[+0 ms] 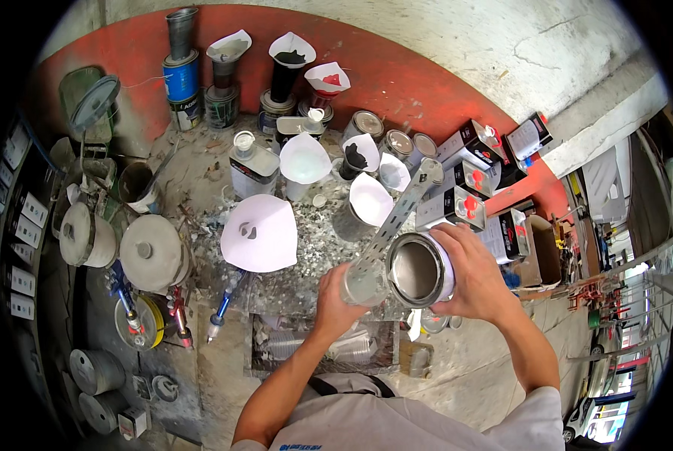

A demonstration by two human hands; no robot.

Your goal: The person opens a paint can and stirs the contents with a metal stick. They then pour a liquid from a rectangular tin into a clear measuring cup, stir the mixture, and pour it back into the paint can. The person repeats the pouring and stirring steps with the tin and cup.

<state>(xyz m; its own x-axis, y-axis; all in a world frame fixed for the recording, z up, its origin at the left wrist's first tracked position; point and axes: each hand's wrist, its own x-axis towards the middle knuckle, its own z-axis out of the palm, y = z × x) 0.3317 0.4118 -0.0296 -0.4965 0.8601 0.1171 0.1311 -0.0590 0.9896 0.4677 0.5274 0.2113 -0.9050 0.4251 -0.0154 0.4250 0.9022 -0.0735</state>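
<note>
At centre frame, above a paint-spattered bench (pixel 306 248), the right hand (pixel 475 282) wraps its fingers around a tilted open can (pixel 419 269), mouth toward the left. The left hand (pixel 335 301) grips a clear cup (pixel 366 284) at the can's nine o'clock, a perforated stir stick (pixel 400 218) rising toward one o'clock. Pouring seems under way; next comes slow tilting. Paper funnels (pixel 261 233) stand at ten o'clock.

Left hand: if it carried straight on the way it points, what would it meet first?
Probably the perforated metal stir stick standing in the clear cup that the left hand holds; depth beyond is unclear.
</note>
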